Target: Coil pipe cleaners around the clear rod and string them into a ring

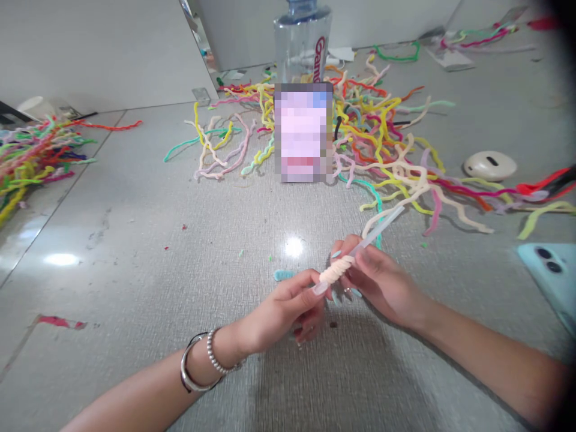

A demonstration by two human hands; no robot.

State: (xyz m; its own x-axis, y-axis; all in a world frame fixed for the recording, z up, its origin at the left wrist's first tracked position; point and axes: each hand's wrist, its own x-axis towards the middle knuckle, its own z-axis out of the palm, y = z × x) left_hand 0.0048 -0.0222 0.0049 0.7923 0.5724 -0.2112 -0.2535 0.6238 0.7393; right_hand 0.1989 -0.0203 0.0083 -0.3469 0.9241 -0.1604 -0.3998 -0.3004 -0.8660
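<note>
1. Head view: cream coil (335, 270) is pinched by the left hand (292, 303), its translucent stick (383, 225) by the right hand (387, 285)
2. Turns might be loosened if the left pinch were slackened
3. Strands (423, 174) beyond the right hand might be snagged by the stick's tip

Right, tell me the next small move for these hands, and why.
Probably wind one more turn with the right hand: the cream coil covers only part of the translucent stick, whose upper end is bare, and a cream strand seems to trail from the right fingers. The left hand already pinches the coil's lower end.
</note>
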